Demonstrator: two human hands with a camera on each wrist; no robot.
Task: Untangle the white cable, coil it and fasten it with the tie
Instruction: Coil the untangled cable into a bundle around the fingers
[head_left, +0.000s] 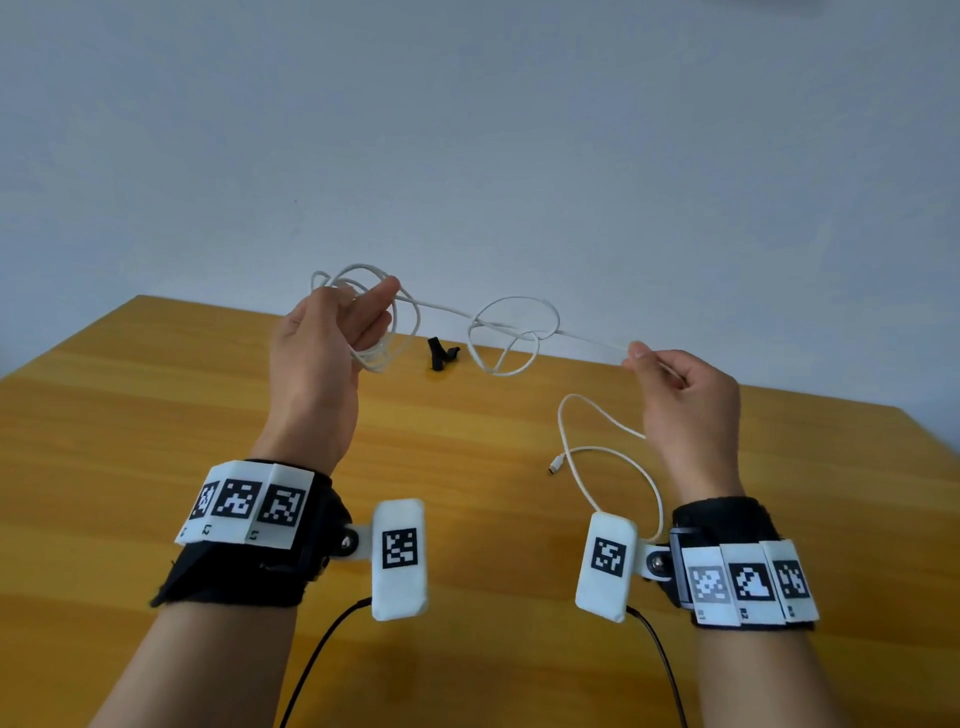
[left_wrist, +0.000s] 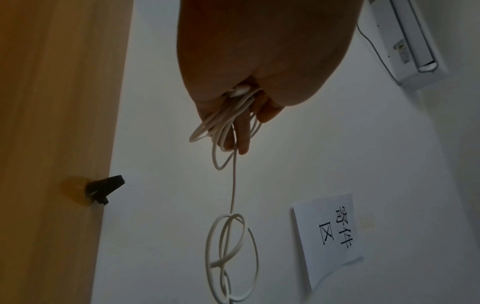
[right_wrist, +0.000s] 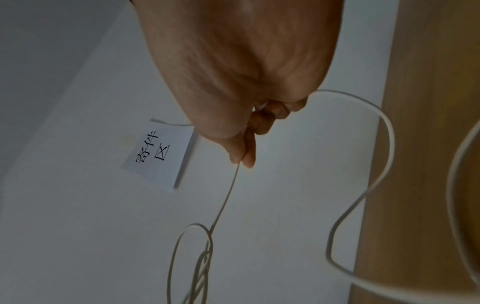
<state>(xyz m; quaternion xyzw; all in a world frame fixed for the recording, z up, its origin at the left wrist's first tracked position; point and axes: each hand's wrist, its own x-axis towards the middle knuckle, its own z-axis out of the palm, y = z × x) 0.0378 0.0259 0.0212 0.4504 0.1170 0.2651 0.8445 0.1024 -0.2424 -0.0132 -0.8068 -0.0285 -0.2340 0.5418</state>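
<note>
**White cable, partly coiled, knot mid-span — held in the air above the table**

Item: white cable (head_left: 447, 310), suspended over the wooden table (head_left: 156, 415); all places below are given relative to the tie (head_left: 441, 353), a small black piece lying near the table's far edge.

Holding: the left hand (head_left: 322, 353), up and to the left of the tie, is gripping a bundle of loose turns, fingers curled through them; in the left wrist view a connector end is sitting among those turns in the palm. The right hand (head_left: 680, 395), to the right of the tie and nearer the person, is pinching a single strand between thumb and forefinger. The hands are standing well apart, each clamped on the cable.

Orientation: the strand between the hands is running taut, its long axis roughly level, left to right, passing above and just beyond the tie and sloping slightly down toward the right hand. A loose knot of overlapping loops (head_left: 511, 332) is hanging on it, just right of the tie. The free tail is dropping from the right hand to the table, its small plug (head_left: 557, 464) lying right of the tie and nearer the person, pointing left.

Risks, as judgement:
- Pulling the hands farther apart is likely to cinch the knot tight rather than open it.
- The left bundle is looking irregular; slackening that grip could spill the turns and add new tangles.
- The trailing tail could snag on the right wrist gear while being drawn through the loops.
- The tie is sitting close to the table's far edge; a swinging loop could knock it off.
</note>
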